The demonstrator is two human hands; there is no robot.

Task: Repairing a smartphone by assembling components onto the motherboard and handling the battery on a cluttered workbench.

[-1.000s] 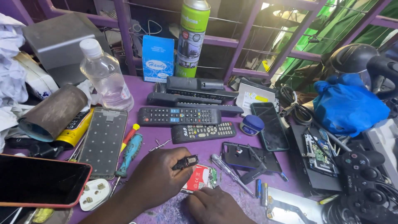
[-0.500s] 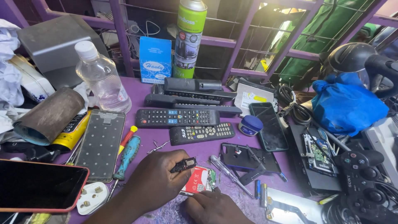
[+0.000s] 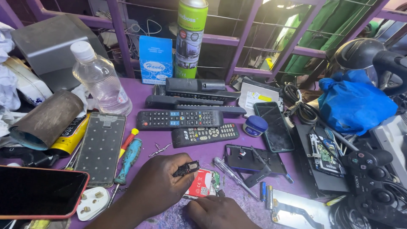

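Observation:
My left hand (image 3: 157, 188) pinches a small black part (image 3: 185, 168) between thumb and fingers, just above a phone body with a red battery (image 3: 202, 183) lying on the purple table (image 3: 146, 95). My right hand (image 3: 218, 212) rests flat at the bottom edge, fingers touching the lower side of that phone body. A thin silver tool (image 3: 235, 178) lies just right of the battery. A black phone frame (image 3: 251, 160) sits beyond it.
Two remote controls (image 3: 180, 118) (image 3: 205, 134) lie ahead, with more stacked behind. A clear bottle (image 3: 99, 80), metal phone plate (image 3: 101, 148), screwdrivers (image 3: 127, 159), red-cased phone (image 3: 38, 193) and white plug (image 3: 93, 203) are left. Black phone (image 3: 273, 127), blue bag (image 3: 356, 104), game controller (image 3: 373, 186) right.
My left hand has lifted the small black part slightly off the phone body. The view has shifted a little; my right hand stays in place.

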